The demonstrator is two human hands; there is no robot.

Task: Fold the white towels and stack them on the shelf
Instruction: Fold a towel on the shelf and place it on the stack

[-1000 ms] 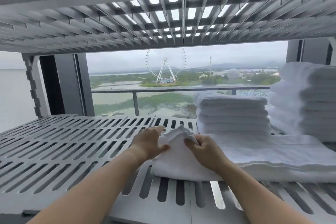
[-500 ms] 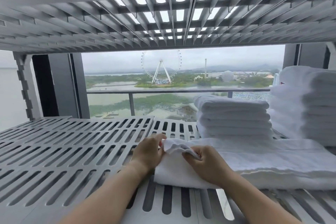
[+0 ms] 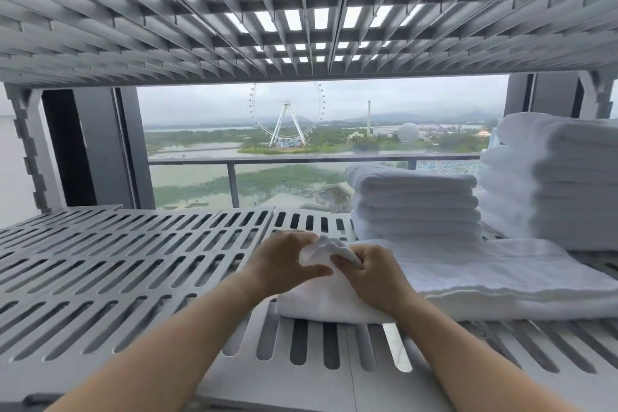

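A long white towel [image 3: 485, 281] lies folded lengthwise across the slotted grey shelf [image 3: 127, 278], running from the middle to the right edge. Its left end is bunched up. My left hand [image 3: 287, 261] pinches that raised corner from the left, thumb under the cloth. My right hand [image 3: 371, 273] grips the same corner from the right and rests on the towel. Behind it a stack of folded white towels [image 3: 414, 204] stands on the shelf. A taller stack [image 3: 555, 184] stands at the far right.
Another slotted shelf [image 3: 301, 27] hangs low overhead. Grey uprights [image 3: 30, 150] frame the left side. Behind the shelf is a window with a balcony railing [image 3: 301, 159]. The shelf's left half holds nothing.
The raised towel corner has been drawn lower and tighter between both hands. My hands have come closer together. The view has shifted slightly.
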